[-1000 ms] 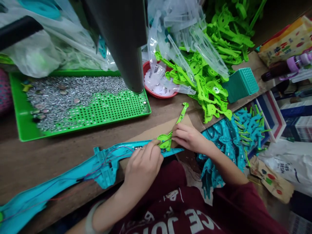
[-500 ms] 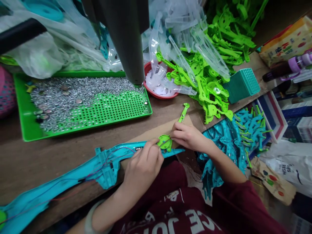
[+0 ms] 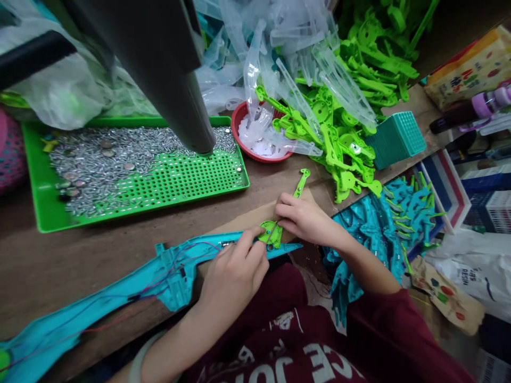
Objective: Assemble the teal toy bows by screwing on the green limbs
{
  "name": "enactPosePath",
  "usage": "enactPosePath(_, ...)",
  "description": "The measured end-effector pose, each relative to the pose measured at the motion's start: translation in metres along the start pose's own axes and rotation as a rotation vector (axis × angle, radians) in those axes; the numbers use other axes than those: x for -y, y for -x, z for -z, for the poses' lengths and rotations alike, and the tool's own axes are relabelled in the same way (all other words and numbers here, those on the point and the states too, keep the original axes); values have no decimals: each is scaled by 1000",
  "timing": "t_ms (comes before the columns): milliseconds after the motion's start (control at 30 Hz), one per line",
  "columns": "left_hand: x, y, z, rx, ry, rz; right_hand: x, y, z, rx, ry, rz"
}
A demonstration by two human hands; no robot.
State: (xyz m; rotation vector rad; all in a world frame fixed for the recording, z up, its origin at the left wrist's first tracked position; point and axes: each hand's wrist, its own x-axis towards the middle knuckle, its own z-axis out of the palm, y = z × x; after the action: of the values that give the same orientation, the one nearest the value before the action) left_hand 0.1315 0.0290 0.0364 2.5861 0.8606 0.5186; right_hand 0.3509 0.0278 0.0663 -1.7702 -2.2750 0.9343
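Note:
A long turquoise plastic shell with thin red and blue wires lies along the near edge of the wooden table. A bright green lever part with a round hub rests on its right end, its arm pointing up and right. My left hand pinches the hub's left side with closed fingers. My right hand grips the lever's arm just right of the hub, fingers curled over it.
A green perforated tray of small metal screws lies at the back left. A dark machine arm hangs over it. A red bowl, clear and green plastic parts, a teal block and turquoise shells crowd the right.
The dark machine arm has swung left across the view. Both hands stay on the green lever, with only small finger shifts at the hub.

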Motion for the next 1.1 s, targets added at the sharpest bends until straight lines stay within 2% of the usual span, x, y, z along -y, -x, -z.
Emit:
enactPosePath(167, 4, -1, 6, 94, 39, 47, -6, -4, 4, 40, -117, 3)
enactPosePath(300, 1, -2, 8, 120, -10, 94, -7, -3, 4, 34, -164, 26)
enactPosePath(367, -1, -3, 9, 105, 2, 104, -3, -3, 3, 29, -132, -5)
enactPosePath(500, -1, -4, 13, -18, -36, 97, 5, -4, 0, 35, 7, -54)
enactPosePath(633, 9, -7, 17, -52, -113, 36, 3, -1, -7, 41, 152, 29)
enactPosePath(700, 18, -8, 16, -11, -66, 43, -1, 1, -11, 11, 199, 86)
enactPosePath(833, 32, -11, 17, 151, 10, 49, -5, 8, -16, -83, 272, 118)
enactPosePath(1033, 26, -26, 23, 353, -107, 116, 15, 13, -27, -272, 316, 253)
enactPosePath(1100, 23, -31, 26, 413, -138, 134, 24, 12, -34, -295, 353, 256)
